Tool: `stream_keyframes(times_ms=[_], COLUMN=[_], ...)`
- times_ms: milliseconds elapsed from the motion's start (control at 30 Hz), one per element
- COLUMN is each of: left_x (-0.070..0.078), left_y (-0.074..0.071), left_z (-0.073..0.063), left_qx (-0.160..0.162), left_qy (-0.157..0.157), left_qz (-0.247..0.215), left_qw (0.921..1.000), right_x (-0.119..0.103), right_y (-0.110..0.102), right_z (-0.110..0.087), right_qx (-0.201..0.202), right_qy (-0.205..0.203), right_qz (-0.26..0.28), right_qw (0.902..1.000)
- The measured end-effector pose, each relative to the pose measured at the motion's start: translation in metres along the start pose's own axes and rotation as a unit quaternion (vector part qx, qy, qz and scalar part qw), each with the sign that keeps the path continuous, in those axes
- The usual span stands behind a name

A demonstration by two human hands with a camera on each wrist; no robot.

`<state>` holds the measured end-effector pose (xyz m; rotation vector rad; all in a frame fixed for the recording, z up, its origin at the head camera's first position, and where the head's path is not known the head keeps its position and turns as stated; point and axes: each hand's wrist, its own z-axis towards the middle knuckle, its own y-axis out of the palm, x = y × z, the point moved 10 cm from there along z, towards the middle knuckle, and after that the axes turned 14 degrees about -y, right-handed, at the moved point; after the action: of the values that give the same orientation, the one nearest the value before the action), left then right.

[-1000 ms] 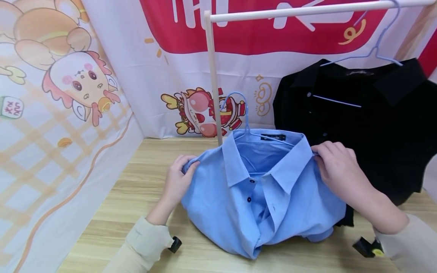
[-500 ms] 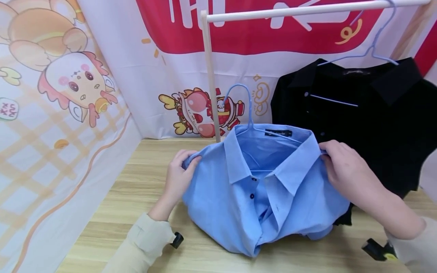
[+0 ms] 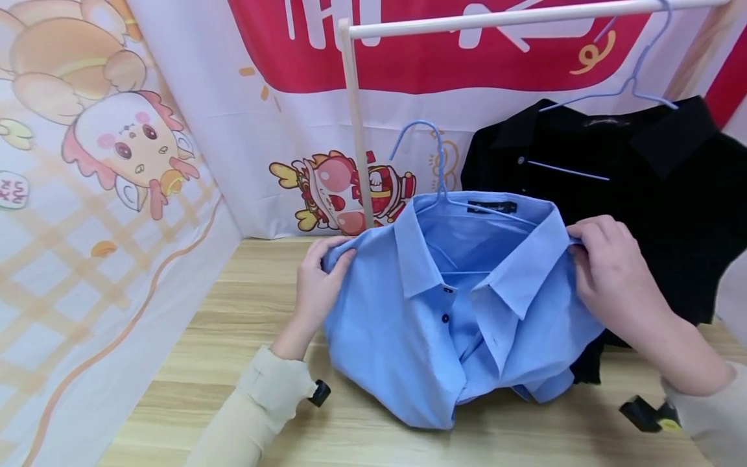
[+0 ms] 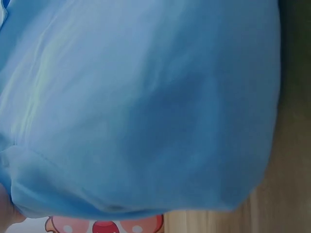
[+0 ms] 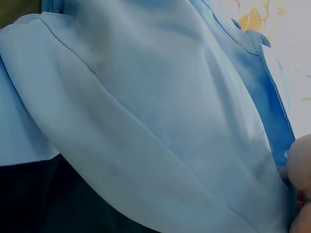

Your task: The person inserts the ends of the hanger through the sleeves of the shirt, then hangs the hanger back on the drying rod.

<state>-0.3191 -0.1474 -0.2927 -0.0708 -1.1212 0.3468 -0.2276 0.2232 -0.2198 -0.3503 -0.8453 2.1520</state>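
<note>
Between my hands is a light blue collared shirt [image 3: 379,311] with dark buttons, its front partly undone. A blue wire hanger [image 3: 441,155] sits inside it, the hook rising above the collar and free of the rail. My left hand [image 3: 318,279] pinches the shoulder on the left, thumb in front. At the opposite shoulder my right hand [image 3: 615,272] grips the cloth from above. Blue fabric [image 4: 146,107] fills most of the left wrist view, with a bit of the hand at its lower left edge. In the right wrist view, fingertips [image 5: 300,165] show at the right edge beside the shirt [image 5: 160,97].
A wooden rack with a pale rail [image 3: 478,21] stands behind. On its right side a black shirt [image 3: 618,175] hangs from another blue hanger [image 3: 633,81]. Printed cloth [image 3: 216,123] covers the back and left, around a wood-grain table [image 3: 233,311].
Both hands have raised the blue shirt and moved it slightly right. The hanger's hook now stands higher in front of the backdrop. The grip at both shoulders stays the same.
</note>
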Motion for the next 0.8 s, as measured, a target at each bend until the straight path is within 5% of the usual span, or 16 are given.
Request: stream_keyframes(times_ms=[500, 800], left_x=[-0.019, -0.045], left_y=[0.008, 0.027], left_z=[0.006, -0.008], left_qx=[-0.018, -0.065], left_qy=[-0.088, -0.162], left_qz=[-0.075, -0.087], left_qw=[0.9932, 0.9807], right_x=[0.01, 0.017], right_y=[-0.015, -0.03], right_z=[0.002, 0.006], right_qx=[-0.013, -0.017], right_qy=[0.02, 0.03], right_qz=[-0.003, -0.029], right_qw=[0.9997, 0.999])
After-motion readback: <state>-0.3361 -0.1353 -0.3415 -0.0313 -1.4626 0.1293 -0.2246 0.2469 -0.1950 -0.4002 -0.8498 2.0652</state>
